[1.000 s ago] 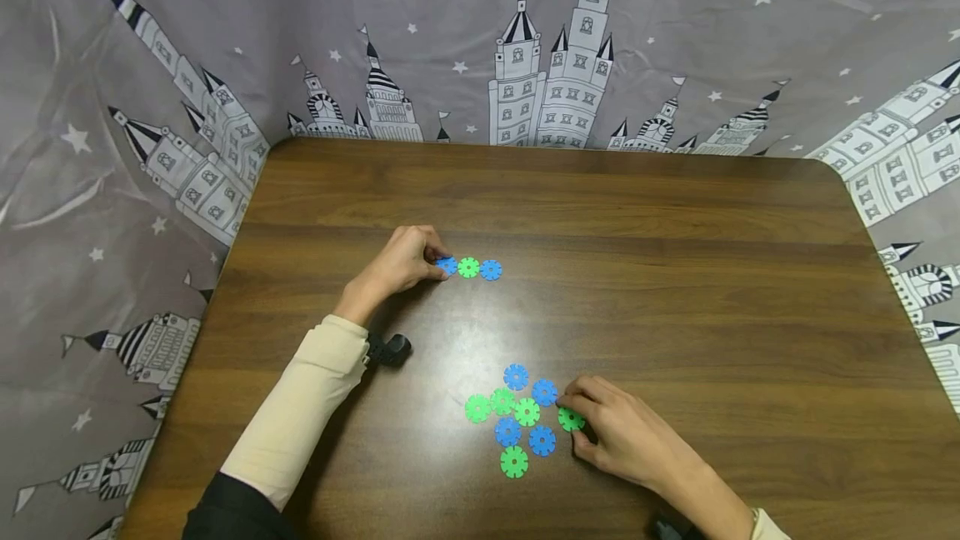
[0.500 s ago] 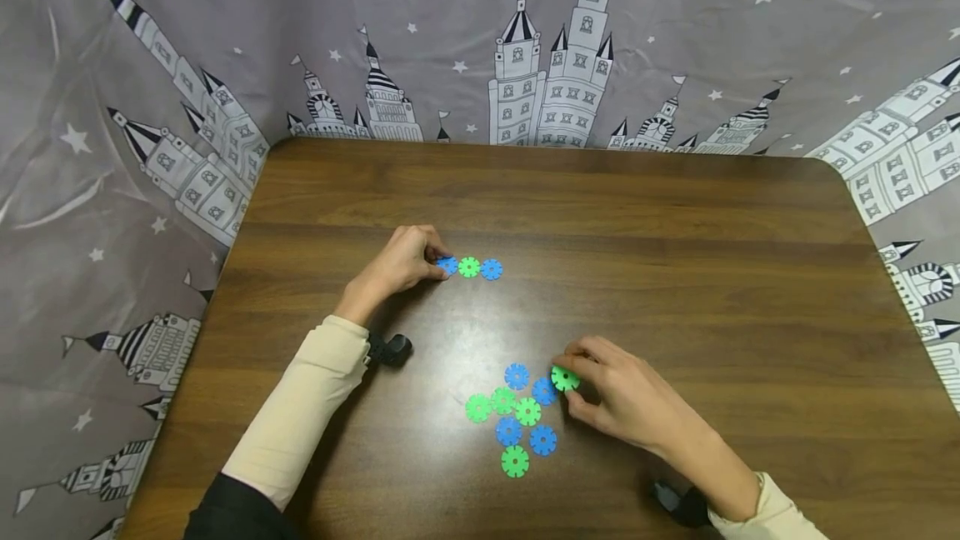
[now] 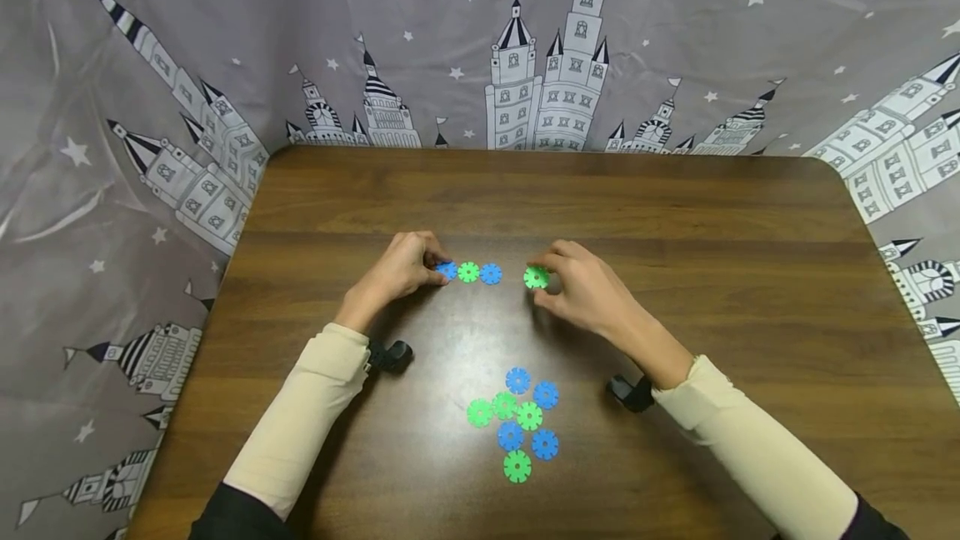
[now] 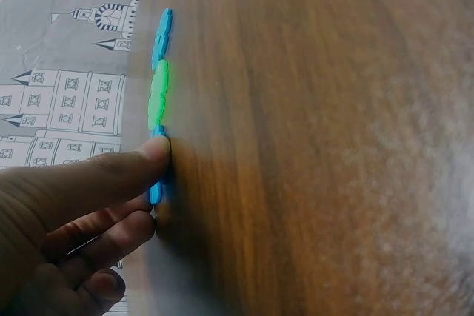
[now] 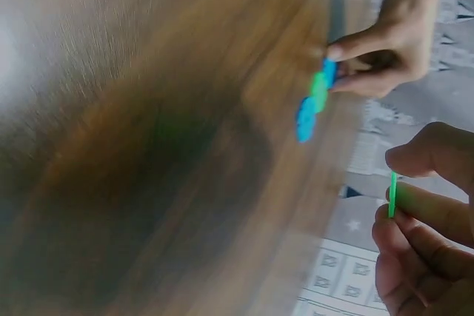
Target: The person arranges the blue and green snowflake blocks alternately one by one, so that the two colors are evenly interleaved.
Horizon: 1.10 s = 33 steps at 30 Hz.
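A short row of notched plastic discs lies across the table: a blue disc (image 3: 447, 271) at the left, a green disc (image 3: 468, 272) in the middle, another blue disc (image 3: 491, 274) at the right. With thumb and fingers my left hand (image 3: 405, 263) pinches the left blue disc, partly covering it. In the left wrist view the row appears edge-on, the green disc (image 4: 158, 94) beyond my thumb. My right hand (image 3: 581, 288) pinches a separate green disc (image 3: 536, 277), a small gap to the right of the row. Seen in the right wrist view, this green disc (image 5: 392, 195) is edge-on, raised off the table.
Several loose discs, blue (image 3: 546, 395) and green (image 3: 517, 467), lie grouped on the wooden table (image 3: 712, 273) nearer the person. A grey cloth (image 3: 450, 7) printed with castles hangs behind and beside the table. Each wrist wears a small black camera (image 3: 393, 357).
My right hand has lifted the green disc from the loose group and carried it up and left, close to the row. The left hand stays on the left blue disc.
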### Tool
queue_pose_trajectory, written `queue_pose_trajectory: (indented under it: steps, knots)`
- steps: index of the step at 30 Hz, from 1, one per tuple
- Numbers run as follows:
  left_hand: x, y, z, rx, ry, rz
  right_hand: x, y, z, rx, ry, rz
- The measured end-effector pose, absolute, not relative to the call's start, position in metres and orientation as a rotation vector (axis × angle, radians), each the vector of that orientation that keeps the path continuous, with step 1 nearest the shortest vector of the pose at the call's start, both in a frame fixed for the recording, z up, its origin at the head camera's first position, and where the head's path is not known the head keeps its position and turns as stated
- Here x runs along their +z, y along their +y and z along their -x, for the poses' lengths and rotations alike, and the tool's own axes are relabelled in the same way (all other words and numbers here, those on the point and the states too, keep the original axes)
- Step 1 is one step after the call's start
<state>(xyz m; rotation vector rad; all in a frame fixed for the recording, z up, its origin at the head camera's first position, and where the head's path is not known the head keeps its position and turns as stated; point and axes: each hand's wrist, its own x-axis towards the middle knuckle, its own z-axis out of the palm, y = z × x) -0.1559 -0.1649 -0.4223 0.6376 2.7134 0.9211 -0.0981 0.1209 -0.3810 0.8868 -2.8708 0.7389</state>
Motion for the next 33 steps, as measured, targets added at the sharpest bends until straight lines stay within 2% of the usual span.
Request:
queue_pose_trajectory:
  steps: [9,18,33]
  knots:
    - [-0.426,-0.165,0.157,0.947,2.703,-0.628,-0.412,0.106,0.128,0.773,-3.073,-0.812]
    - [-0.426,-0.167,0.157,0.95,2.709,-0.608,-0.428,0.1,0.135,0.793,-3.084,-0.837]
    - [-0.424,-0.166,0.157,0.963,2.697,-0.622,-0.432,0.095,0.137,0.757,-3.067,-0.907]
